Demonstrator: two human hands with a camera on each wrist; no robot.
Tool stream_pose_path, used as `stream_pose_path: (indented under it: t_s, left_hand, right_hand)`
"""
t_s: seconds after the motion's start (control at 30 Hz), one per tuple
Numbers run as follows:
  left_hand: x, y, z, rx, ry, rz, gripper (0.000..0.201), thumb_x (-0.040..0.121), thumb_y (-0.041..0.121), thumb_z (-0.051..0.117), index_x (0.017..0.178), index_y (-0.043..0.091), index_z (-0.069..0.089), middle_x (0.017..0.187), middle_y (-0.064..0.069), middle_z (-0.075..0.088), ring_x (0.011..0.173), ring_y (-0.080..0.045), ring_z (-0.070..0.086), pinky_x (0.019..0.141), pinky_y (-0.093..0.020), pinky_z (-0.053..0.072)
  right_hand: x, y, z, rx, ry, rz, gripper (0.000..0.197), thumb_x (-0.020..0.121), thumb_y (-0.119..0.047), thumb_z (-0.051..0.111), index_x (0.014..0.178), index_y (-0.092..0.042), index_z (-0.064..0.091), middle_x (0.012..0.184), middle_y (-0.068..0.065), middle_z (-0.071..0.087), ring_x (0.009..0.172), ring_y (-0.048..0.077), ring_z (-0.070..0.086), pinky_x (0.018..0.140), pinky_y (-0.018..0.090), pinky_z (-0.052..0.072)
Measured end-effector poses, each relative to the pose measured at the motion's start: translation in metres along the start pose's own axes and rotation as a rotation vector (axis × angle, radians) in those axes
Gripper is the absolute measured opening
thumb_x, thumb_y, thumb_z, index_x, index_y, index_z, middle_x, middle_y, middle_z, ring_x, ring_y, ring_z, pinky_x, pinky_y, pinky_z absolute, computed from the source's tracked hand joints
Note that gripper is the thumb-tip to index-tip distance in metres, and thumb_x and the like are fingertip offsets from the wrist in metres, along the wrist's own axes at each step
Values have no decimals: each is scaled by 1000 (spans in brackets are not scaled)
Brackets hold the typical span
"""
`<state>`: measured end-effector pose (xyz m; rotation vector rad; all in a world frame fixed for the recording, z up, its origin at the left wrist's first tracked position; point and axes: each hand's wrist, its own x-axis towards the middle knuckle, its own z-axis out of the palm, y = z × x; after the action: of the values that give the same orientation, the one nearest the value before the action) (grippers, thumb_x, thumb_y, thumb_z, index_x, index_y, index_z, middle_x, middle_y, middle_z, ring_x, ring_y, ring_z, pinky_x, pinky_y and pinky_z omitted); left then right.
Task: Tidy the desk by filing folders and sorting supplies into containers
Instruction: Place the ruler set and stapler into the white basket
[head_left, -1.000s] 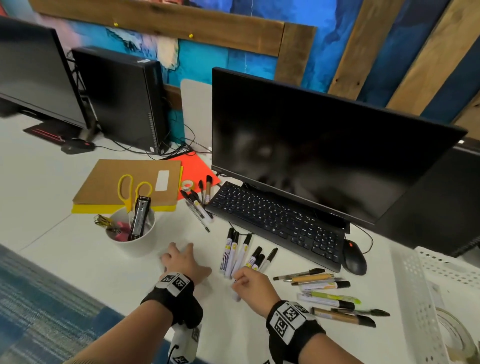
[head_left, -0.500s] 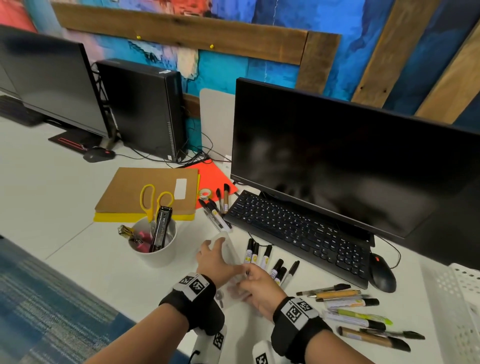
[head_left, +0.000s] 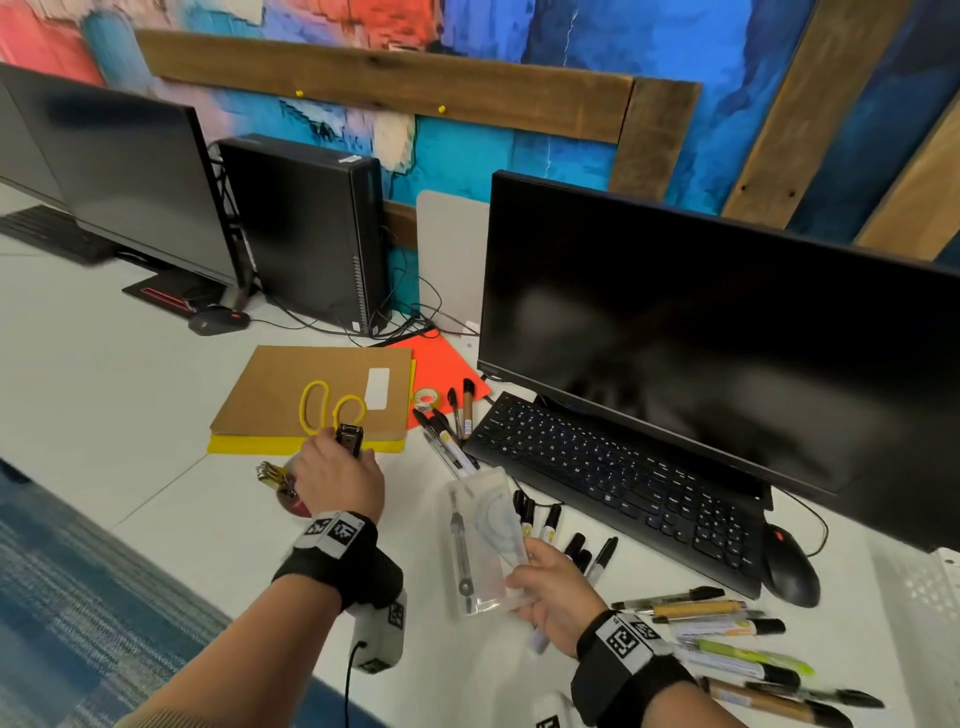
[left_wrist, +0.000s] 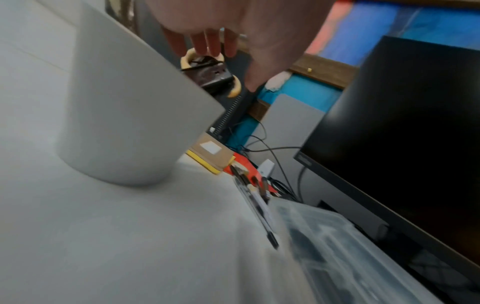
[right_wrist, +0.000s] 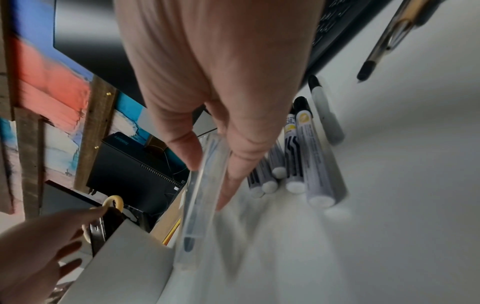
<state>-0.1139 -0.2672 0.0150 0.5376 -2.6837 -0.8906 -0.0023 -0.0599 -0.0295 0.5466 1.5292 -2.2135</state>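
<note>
Clear case (head_left: 485, 540) with a compass inside, pinched at its near end between the right hand's (head_left: 553, 587) thumb and fingers, above the desk (head_left: 130, 395) before the keyboard (head_left: 618, 483).
Marker (right_wrist: 315, 158) print too blurred to read; left hand (head_left: 337, 475), fingers spread, reaches over the white cup (left_wrist: 124, 115) by the stapler (head_left: 349, 437); bare desk left of the cup.

From my remote seat: bare desk (head_left: 130, 415) lies open left of the white cup (left_wrist: 124, 115); ahead, scissors (head_left: 330, 410) and stapler (head_left: 349, 439) crowd its mouth, while markers (head_left: 545, 525) and keyboard (head_left: 623, 483) hem the right.
</note>
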Motion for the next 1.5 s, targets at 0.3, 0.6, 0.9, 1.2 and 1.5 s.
stream_pose_path:
  t_s: [0.3, 0.6, 0.9, 1.2, 1.5]
  left_hand:
    - [18, 1, 4, 61, -106, -156, 41, 89, 24, 57, 114, -5, 44, 120, -26, 49, 120, -41, 42, 93, -51, 40]
    - [13, 2, 4, 10, -25, 77, 44, 89, 20, 59, 119, -8, 45, 113, -30, 53, 104, -45, 52, 83, -51, 42]
    - [-22, 61, -4, -232, -122, 490, 39, 87, 15, 62, 120, -2, 49, 111, -22, 55, 102, -37, 53, 85, -41, 41]
    - [-96, 112, 45, -429, -619, 198, 46, 95, 23, 49, 138, 10, 36, 130, -14, 55, 120, -35, 52, 102, -40, 40]
    - [-187, 172, 74, -385, -921, 164, 67, 54, 23, 79, 107, 10, 40, 100, -13, 64, 94, -30, 63, 80, -35, 49]
  right_hand:
    - [-6, -9, 1, 60, 4, -31, 41, 82, 17, 43, 117, -3, 55, 107, 17, 63, 88, 26, 63, 70, 32, 57]
    - [-13, -16, -8, 137, 14, -45, 41, 84, 15, 42, 119, -4, 54, 117, 21, 61, 98, 29, 67, 80, 38, 55]
    - [-34, -21, -29, 278, 58, -113, 41, 89, 10, 37, 123, -7, 53, 120, 22, 63, 102, 37, 65, 82, 49, 56]
    - [-91, -34, -84, 311, 297, -243, 28, 95, -4, 47, 115, -21, 53, 112, 12, 66, 91, 31, 68, 62, 37, 58]
    - [-166, -43, -171, 291, 519, -460, 24, 93, -5, 51, 114, -14, 55, 110, 14, 67, 75, 25, 70, 50, 26, 56]
